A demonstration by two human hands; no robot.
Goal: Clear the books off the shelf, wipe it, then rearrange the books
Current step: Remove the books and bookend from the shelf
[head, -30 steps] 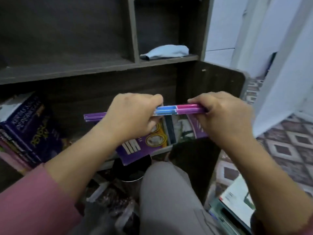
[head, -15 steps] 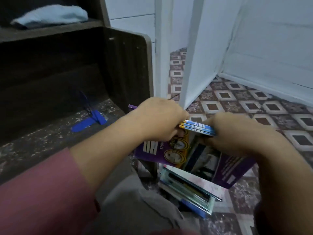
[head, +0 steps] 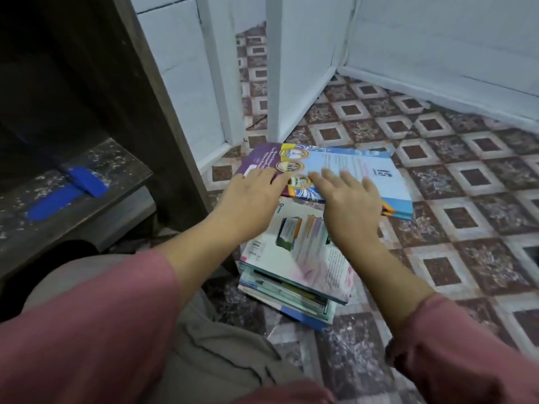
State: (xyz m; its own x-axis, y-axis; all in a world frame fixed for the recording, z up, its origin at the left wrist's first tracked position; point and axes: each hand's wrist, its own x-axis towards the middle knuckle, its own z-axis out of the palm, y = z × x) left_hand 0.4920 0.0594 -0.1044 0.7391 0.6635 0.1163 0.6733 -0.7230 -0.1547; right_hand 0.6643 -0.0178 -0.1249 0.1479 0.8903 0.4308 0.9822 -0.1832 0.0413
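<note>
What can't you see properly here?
Head view:
Purple-and-blue glossy book: title blurred, partly covered by the left hand and right hand.
Lower books of the floor stack: covers hidden under the white paperback.
Dark wooden shelf: upper part cut off by the top edge.

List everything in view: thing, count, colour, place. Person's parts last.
floor: brown-and-white tiles, right
walls: white, behind
shelf unit: one, dark brown, left
blue patches: two, on the shelf's board
stack of books: several, white and blue, on the floor
thin books: at least two, purple and light blue, atop that stack
trouser leg: one, grey, bottom centre
sleeves: two, pink, bottom corners
left hand: flat on purple cover
right hand: flat on light blue cover
</note>
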